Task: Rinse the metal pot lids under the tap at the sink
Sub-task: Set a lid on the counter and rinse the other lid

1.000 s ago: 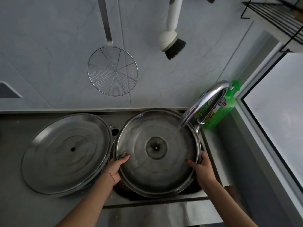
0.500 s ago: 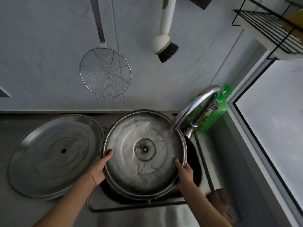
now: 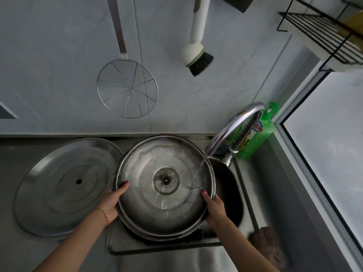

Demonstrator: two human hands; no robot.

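- Since the frames of 1 second and half a second earlier, the held lid (image 3: pixel 164 185) has slid left under the tap (image 3: pixel 233 130), so the stream, which landed well inside the right part of the lid, now strikes right at its right rim and spreads inward as a thin rippled film.
- Meanwhile the right hand (image 3: pixel 214 208) has travelled along the rim from the right side toward the near-right, while the left hand (image 3: pixel 112 201) grips the left rim much as before.
- My reading: the rinse of this lid is under way and water has already sheeted across most of its face (the far half looks wet and streaked), so turning or tilting it would bring the remaining rim under the flow.
- Held over the sink (image 3: pixel 229 185), the lid shows its hollow underside up toward the camera, the centre knob fitting near the middle; it looks tilted with the far edge higher, though the wide-angle view makes that uncertain. Being round, it has no long axis.
- Each hand clamps the rim, a thumb lying on the upper face; the other fingers are hidden beneath, so whether they are spread I cannot tell.
- A second lid (image 3: pixel 64 185) rests flat on the counter (image 3: pixel 11 242) to the left, just beside the held one, its small centre hole up.
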